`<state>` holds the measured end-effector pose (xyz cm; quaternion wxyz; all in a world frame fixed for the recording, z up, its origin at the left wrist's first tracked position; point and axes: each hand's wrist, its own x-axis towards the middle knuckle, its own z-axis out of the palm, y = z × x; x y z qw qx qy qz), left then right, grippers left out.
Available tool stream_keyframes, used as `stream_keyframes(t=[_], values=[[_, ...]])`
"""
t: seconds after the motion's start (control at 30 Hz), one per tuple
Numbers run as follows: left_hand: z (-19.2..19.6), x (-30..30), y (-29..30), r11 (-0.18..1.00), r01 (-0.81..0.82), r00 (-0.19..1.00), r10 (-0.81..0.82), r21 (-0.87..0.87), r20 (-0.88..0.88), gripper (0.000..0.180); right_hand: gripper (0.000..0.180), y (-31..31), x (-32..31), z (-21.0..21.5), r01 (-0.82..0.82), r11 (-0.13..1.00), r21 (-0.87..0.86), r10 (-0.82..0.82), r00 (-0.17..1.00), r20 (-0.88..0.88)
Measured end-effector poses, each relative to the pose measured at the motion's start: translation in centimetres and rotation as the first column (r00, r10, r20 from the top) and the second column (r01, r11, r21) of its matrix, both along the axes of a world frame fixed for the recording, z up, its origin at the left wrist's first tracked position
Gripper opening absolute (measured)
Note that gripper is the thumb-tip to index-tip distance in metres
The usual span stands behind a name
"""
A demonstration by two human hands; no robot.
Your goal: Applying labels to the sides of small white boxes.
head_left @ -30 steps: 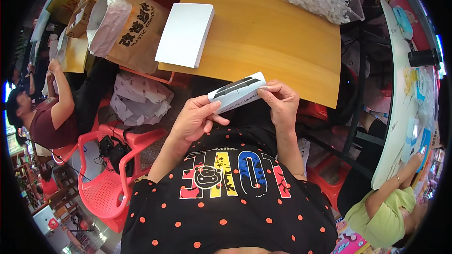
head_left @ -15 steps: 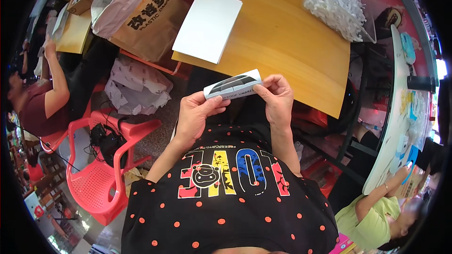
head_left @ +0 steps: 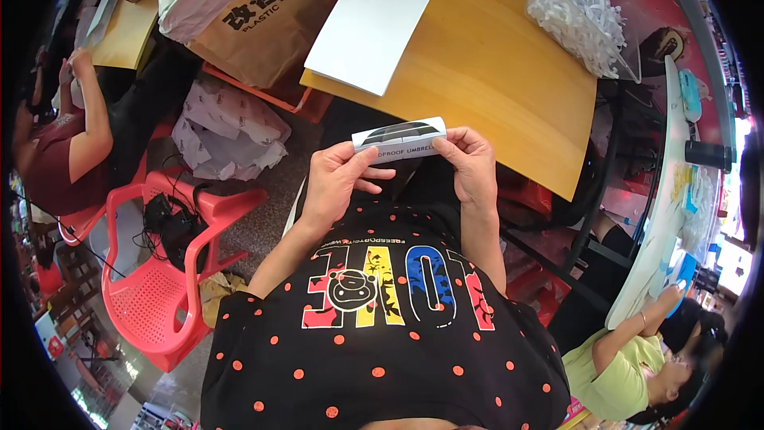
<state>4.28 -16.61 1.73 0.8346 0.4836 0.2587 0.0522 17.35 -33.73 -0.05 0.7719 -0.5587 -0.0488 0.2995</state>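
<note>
A long, narrow white carton (head_left: pixel 400 138) with a dark picture on its top face is held level in front of my chest. My left hand (head_left: pixel 338 183) grips its left end, thumb on top. My right hand (head_left: pixel 471 166) pinches its right end. The carton hangs just short of the near edge of a wooden table (head_left: pixel 493 72).
A flat white stack of sheets (head_left: pixel 368 32) lies on the table's left part. A clear bag of white pieces (head_left: pixel 577 20) sits at the far right. A brown paper sack (head_left: pixel 255 12), crumpled white paper (head_left: pixel 227 131) and a red plastic chair (head_left: pixel 163 271) stand left. Other people sit far left and lower right.
The carton has turned from tilted to nearly level between my hands. The view has shifted, so table and sack appear higher and further right.
</note>
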Motion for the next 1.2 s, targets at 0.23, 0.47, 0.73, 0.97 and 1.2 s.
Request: stream_keyframes(t=[0.23,0.47,0.73,0.97,1.2], values=[[-0.6,0.0,0.3,0.982,-0.007,0.999,0.014,-0.191,0.038,0.029,0.01,0.2,-0.2,-0.5,-0.019,1.0,0.024,0.019,1.0,-0.008],[-1.4,0.2,-0.2,0.922,-0.024,0.998,0.043,-0.386,0.04,0.028,0.01,0.4,-0.2,-0.8,-0.018,1.0,0.015,0.019,1.0,-0.018],[-1.7,-0.5,-0.6,0.987,0.024,0.995,-0.009,-0.157,0.098,0.034,0.013,0.6,-0.7,0.0,-0.058,0.994,-0.088,0.052,0.996,-0.075],[-1.8,-0.8,-0.8,0.989,0.065,0.991,-0.048,-0.135,0.123,0.035,0.012,-0.9,-0.5,-1.3,-0.123,0.989,-0.078,0.115,0.988,-0.099],[-0.6,-0.7,-1.0,0.987,0.11,0.991,-0.117,0.114,0.058,0.027,0.01,-0.7,-2.0,-1.5,-0.049,0.998,-0.048,0.045,0.997,-0.065]])
